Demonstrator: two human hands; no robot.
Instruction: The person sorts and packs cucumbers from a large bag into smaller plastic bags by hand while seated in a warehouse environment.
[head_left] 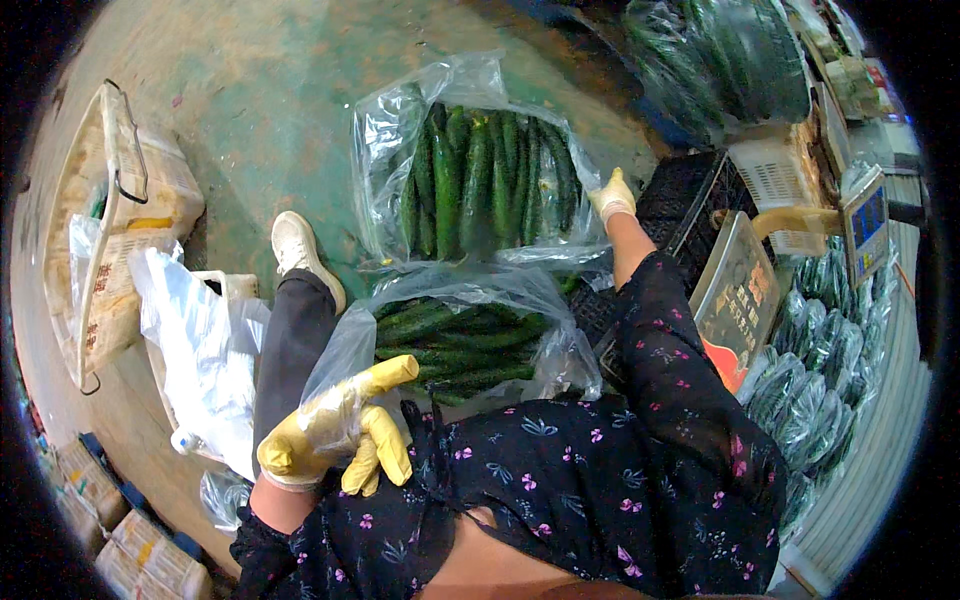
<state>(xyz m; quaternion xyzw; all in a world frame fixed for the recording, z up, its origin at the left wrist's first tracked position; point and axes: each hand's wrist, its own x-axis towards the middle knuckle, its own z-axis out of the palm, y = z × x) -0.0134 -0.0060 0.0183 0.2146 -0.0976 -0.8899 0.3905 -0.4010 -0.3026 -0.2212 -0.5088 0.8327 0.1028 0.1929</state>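
My left hand, in a yellow glove, is near my lap with its index finger stretched out and its other fingers apart and partly bent. Clear film lies against it, beside a nearer clear plastic bag of dark green cucumbers. Reaching forward, my right hand, gloved in pale yellow, is closed at the right edge of a farther clear plastic bag; its fingertips are partly hidden. Long cucumbers lie side by side in that farther bag.
A worn cream crate with a wire handle stands left, near loose plastic bags. At right are a black crate, a scale display and bagged green produce. A large bag of cucumbers sits far right.
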